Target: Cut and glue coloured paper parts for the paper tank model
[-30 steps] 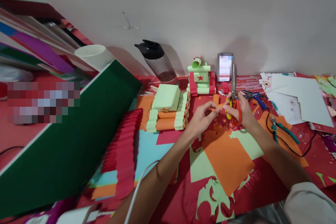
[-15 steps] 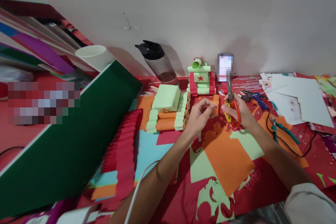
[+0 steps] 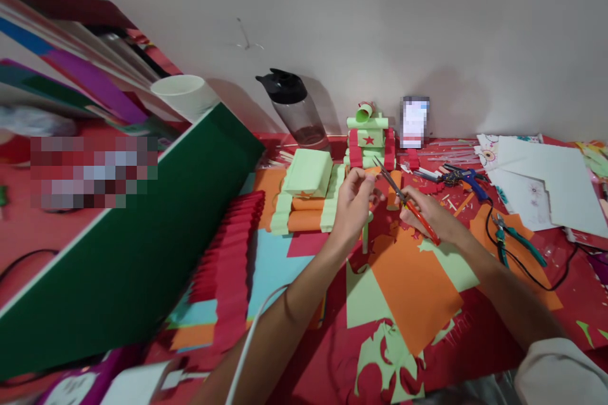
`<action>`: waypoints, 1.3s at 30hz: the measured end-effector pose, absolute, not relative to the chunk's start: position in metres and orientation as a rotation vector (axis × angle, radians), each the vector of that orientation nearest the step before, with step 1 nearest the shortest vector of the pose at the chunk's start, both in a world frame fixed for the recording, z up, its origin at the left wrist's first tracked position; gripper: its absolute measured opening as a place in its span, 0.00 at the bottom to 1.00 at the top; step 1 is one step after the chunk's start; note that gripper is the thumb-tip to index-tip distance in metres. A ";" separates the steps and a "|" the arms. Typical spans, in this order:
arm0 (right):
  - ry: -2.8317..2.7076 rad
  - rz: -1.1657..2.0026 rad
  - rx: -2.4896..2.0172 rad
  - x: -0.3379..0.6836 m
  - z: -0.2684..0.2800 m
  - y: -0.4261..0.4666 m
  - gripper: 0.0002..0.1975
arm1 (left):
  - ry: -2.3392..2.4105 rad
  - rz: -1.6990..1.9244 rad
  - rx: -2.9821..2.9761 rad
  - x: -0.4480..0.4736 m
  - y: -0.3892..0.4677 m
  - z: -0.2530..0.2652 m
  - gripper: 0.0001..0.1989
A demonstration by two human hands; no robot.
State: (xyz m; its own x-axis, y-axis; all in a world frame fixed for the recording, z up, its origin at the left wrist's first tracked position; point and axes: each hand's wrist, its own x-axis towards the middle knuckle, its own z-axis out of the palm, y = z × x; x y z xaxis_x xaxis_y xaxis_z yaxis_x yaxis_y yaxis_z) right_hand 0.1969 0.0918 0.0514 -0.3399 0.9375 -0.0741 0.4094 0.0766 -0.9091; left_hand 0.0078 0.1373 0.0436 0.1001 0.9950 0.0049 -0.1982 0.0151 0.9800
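Note:
My right hand [image 3: 426, 212] grips scissors [image 3: 412, 207] by their red and yellow handles, the blades pointing up and left. The blade tips reach close to the fingertips of my left hand [image 3: 352, 201], which pinches a small piece of orange paper [image 3: 373, 171], mostly hidden by the fingers. Just behind the blades stands an orange paper roll [image 3: 393, 193]. Beyond my hands sits a green and red paper model [image 3: 369, 142] with a red star. A green paper box [image 3: 308, 174] rests on orange and green rolls [image 3: 304, 220] left of my left hand.
An orange sheet [image 3: 413, 291] and green cut-out scraps [image 3: 387, 357] lie in front. To the right are a blue glue gun [image 3: 472, 183], pliers [image 3: 520, 243] and white boards [image 3: 551, 171]. A bottle [image 3: 301, 111], phone [image 3: 414, 123] and green board [image 3: 133, 240] stand around; a white cable [image 3: 247, 348] crosses my left forearm.
The scissors have swung from pointing upright to pointing left, their tips now near my left hand. My left hand has lifted up and away from the orange roll. The view has shifted slightly.

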 end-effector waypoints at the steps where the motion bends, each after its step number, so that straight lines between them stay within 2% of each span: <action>1: -1.807 1.241 -1.331 0.197 0.052 0.092 0.23 | 0.993 1.218 1.100 0.008 0.137 0.043 0.15; 10: -1.741 1.328 -1.294 0.191 0.055 0.090 0.24 | 0.946 1.231 1.183 0.012 0.135 0.041 0.16; 18: -1.668 1.350 -1.277 0.189 0.048 0.090 0.30 | 0.934 1.224 1.209 0.012 0.134 0.042 0.14; 28: -1.649 1.354 -1.266 0.190 0.046 0.090 0.24 | 0.947 1.204 1.213 0.012 0.133 0.043 0.14; 39: -1.637 1.346 -1.282 0.187 0.055 0.089 0.25 | 0.942 1.180 1.201 0.009 0.133 0.043 0.13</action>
State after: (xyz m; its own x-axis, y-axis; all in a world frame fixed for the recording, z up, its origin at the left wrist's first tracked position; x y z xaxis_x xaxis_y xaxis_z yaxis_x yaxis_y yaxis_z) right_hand 0.1869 0.0889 0.0551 -0.3081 0.9466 -0.0950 0.2759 -0.0066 -0.9612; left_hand 0.0094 0.1325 0.0432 0.1724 0.9834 0.0571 -0.1625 -0.0288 0.9863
